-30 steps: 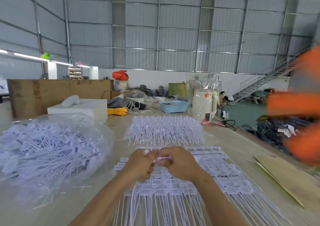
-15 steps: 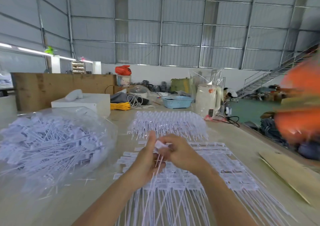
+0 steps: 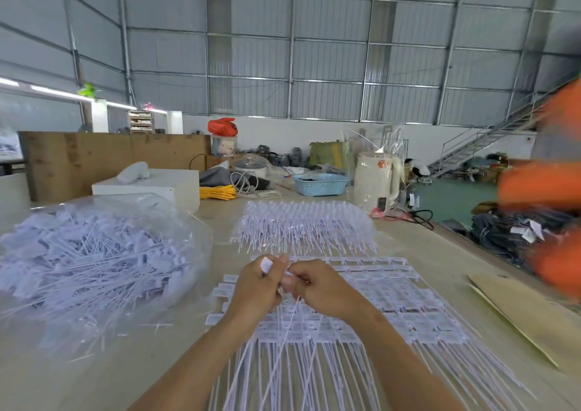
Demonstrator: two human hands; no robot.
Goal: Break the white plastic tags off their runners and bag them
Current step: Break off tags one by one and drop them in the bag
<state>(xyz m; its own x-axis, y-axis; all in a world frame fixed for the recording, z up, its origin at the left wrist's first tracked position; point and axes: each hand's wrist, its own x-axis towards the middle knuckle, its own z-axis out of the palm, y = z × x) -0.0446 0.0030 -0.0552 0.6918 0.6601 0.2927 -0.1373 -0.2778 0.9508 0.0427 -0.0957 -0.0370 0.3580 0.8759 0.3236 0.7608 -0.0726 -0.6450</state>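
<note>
Head view: both hands, left hand (image 3: 256,288) & right hand (image 3: 317,286), pinch white tag (image 3: 268,265).

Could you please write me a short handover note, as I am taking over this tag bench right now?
Left hand: grips a few loose white tags, heads up, tails hanging down.
Right hand: pinches a tag beside the left hand.
Sheets of tags on runners lie flat on the table under both hands; a second stack lies just beyond.
Done: the clear bag on the left already holds a large heap of separated tags.
Left: bag the bundle in hand, then break off both stacks.
</note>
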